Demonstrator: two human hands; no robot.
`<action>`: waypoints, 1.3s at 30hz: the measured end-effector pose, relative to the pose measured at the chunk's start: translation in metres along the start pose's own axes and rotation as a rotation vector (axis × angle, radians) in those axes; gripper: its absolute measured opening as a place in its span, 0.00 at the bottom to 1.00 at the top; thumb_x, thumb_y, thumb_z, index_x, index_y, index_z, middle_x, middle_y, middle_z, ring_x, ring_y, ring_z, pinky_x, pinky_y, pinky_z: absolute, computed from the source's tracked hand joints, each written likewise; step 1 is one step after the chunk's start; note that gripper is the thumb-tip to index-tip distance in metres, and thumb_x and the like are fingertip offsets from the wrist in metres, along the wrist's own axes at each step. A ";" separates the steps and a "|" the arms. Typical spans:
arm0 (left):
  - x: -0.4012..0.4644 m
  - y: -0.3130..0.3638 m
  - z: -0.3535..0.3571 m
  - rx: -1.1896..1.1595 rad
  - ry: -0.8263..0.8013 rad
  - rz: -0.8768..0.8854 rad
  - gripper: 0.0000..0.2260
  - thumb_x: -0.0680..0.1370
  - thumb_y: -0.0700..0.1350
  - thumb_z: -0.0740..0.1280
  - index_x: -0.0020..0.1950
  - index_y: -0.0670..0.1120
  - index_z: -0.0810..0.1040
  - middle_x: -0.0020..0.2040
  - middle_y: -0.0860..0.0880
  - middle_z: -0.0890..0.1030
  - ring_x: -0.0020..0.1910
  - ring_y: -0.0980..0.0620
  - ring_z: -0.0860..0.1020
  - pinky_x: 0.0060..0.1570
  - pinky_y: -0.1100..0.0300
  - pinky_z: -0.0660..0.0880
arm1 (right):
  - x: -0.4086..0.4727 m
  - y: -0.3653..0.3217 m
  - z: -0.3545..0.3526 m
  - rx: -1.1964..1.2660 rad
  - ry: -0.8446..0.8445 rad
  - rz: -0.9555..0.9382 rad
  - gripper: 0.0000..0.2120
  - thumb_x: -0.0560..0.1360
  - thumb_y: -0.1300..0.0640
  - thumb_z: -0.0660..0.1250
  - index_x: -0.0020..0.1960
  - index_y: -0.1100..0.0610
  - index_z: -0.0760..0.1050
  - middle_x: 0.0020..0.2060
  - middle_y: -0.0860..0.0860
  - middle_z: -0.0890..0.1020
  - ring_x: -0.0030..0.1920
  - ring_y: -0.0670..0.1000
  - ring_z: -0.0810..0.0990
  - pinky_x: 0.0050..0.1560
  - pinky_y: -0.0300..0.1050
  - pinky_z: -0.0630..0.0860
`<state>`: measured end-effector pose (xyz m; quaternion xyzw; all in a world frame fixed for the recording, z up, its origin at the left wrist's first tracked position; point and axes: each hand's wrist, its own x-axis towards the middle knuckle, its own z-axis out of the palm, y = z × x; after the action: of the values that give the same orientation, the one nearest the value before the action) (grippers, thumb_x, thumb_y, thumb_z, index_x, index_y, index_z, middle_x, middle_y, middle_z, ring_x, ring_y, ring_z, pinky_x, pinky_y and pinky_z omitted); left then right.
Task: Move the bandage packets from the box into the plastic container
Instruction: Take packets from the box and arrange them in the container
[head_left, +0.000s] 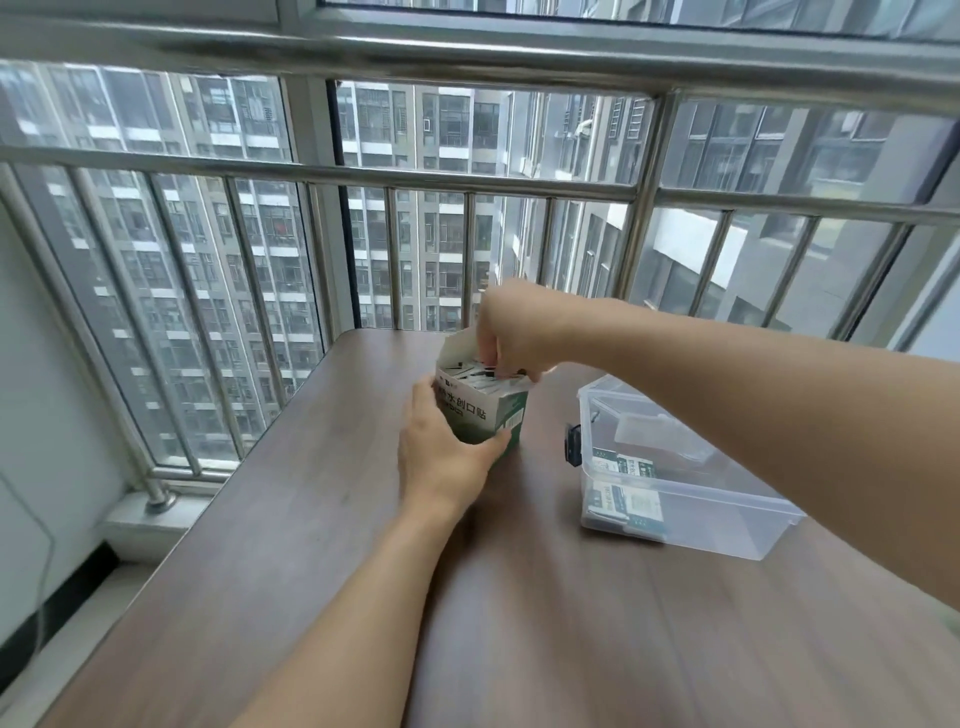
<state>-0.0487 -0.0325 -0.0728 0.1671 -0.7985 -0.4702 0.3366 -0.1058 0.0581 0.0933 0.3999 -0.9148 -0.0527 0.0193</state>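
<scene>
The fingers (488, 348) of the right hand (511, 327) point down into the open top of the box (480, 410), their tips curled among the bandage packets (475, 375) that stand on edge inside it; whether they have actually pinched a packet cannot be told, because the tips are hidden among the packet edges. The right forearm reaches in from the right, passing over the plastic container (691, 499). The left hand (447, 457) grips the near side of the box, thumb on its left face and fingers wrapped round the lower front corner, holding it upright on the worktop (322, 519). The box is green and white with printed characters on its face, and its lid flap stands up at the far side behind the right hand. The clear container sits on the worktop to the right of the box, apart from it, with a dark latch on its left end. Several bandage packets already lie flat on its floor near the left and front walls. The worktop is a brown wood-grain surface set against a steel railing (363, 176) and window glass, with tall apartment blocks beyond.
</scene>
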 end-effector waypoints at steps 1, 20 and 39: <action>-0.001 0.000 -0.001 0.005 0.002 -0.004 0.36 0.60 0.51 0.83 0.64 0.51 0.70 0.58 0.51 0.78 0.56 0.50 0.78 0.55 0.52 0.77 | 0.003 0.000 0.001 0.041 -0.007 -0.009 0.02 0.73 0.61 0.75 0.46 0.57 0.83 0.34 0.47 0.80 0.30 0.44 0.78 0.29 0.34 0.75; -0.009 0.008 -0.004 -0.015 -0.018 -0.039 0.36 0.54 0.62 0.75 0.59 0.57 0.68 0.56 0.54 0.78 0.54 0.51 0.79 0.53 0.48 0.79 | 0.011 0.004 0.017 0.148 0.034 -0.092 0.08 0.72 0.63 0.75 0.42 0.51 0.85 0.33 0.41 0.79 0.37 0.47 0.81 0.40 0.44 0.82; -0.009 0.010 -0.004 0.089 0.060 0.002 0.42 0.61 0.55 0.81 0.69 0.52 0.64 0.62 0.50 0.76 0.61 0.45 0.75 0.59 0.47 0.75 | 0.009 0.016 0.016 0.140 0.065 -0.086 0.04 0.82 0.54 0.65 0.50 0.53 0.75 0.46 0.50 0.80 0.45 0.53 0.79 0.45 0.47 0.76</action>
<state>-0.0386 -0.0251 -0.0664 0.1950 -0.8083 -0.4287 0.3533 -0.1247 0.0629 0.0791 0.4409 -0.8971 0.0237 0.0184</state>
